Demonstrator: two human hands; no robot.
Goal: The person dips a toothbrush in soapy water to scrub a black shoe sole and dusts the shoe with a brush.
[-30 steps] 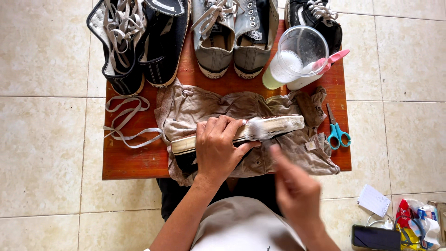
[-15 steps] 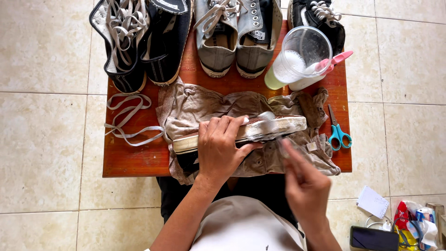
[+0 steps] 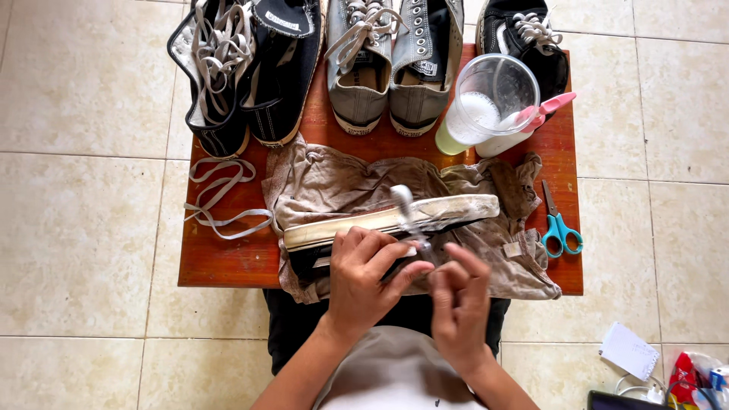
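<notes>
**Sneaker sole getting scrubbed on a red table**

A black canvas sneaker (image 3: 395,228) is lying on its side across a stained tan cloth (image 3: 342,178) on a small red-brown table (image 3: 228,266), its toe pointing to the person's right. The white rubber sidewall is facing up; it is looking grimy and yellowed near the heel end and paler, a little foamy, toward the toe. The black upper is showing only as a dark strip under the rubber band.

The left hand (image 3: 368,277) is pressing down on the shoe's near side, fingers curled over the edge and clamped on the sneaker. The right hand (image 3: 456,300) is sitting just beside it, fingers pinched together around the thin handle of a toothbrush (image 3: 406,212), whose pale, blurred head is resting on the rubber sidewall near the middle of the shoe.

Along the far edge of the table, a pair of black sneakers (image 3: 243,72) with loosened grey laces, a pair of grey sneakers (image 3: 395,61) and one more black sneaker (image 3: 524,38) are standing in a row. A clear plastic cup (image 3: 490,102) holding white liquid is standing by a bottle with a pink cap (image 3: 543,114). Loose laces (image 3: 220,197) are lying left of the cloth, and blue-handled scissors (image 3: 558,224) are lying at its right.
</notes>
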